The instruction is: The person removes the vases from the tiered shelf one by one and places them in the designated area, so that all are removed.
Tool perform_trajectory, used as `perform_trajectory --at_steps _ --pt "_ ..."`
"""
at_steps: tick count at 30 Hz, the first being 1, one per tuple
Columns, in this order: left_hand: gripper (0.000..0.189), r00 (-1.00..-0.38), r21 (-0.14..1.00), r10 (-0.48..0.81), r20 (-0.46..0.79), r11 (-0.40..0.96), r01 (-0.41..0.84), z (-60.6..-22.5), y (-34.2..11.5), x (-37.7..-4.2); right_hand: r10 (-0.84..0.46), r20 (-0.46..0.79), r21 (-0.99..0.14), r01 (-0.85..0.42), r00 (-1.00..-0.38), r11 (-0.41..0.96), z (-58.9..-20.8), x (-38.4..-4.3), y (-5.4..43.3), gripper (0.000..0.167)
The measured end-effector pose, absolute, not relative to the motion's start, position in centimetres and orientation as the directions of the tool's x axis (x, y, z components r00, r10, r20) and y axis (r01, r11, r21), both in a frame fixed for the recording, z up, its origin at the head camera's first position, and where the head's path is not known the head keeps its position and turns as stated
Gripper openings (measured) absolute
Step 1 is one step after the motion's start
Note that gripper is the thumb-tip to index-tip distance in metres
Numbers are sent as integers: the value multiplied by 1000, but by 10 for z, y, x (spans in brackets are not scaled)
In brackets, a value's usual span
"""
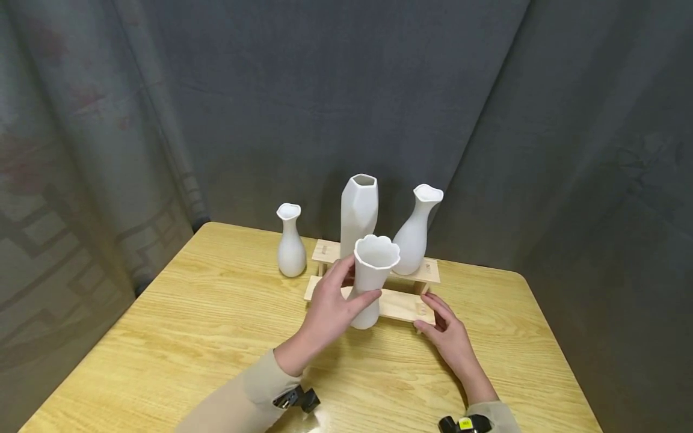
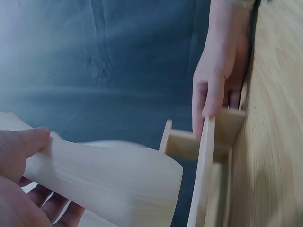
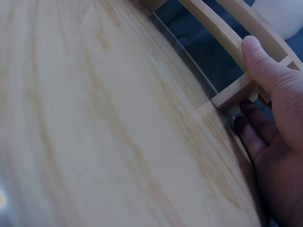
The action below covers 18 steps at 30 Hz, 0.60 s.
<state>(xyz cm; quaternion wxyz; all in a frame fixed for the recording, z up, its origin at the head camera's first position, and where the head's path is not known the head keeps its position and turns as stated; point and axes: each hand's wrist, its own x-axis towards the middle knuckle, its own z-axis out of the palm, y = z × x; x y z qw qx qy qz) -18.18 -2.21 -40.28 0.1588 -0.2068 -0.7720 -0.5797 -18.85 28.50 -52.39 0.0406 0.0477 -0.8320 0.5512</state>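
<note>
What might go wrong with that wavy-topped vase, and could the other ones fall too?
The scalloped-rim vase might slip, since only the left hand holds it, off the table.
It could knock the faceted vase standing behind it on the upper shelf.
If the right hand, at the end of the lower shelf, jolts the stand, the narrow-necked vase up there might topple.

Nearest vase point(image 1: 370, 281) before stand point(image 1: 402, 305) (seemingly clear), rear vases point(image 1: 412, 240) atop
</note>
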Motion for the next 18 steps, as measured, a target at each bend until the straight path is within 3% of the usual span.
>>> perform_trajectory --at_steps 18 --pt "67 -874 819 -76 480 397 414 -410 -139 -192 -37 113 -918 -119 -993 378 -525 -191 287 68"
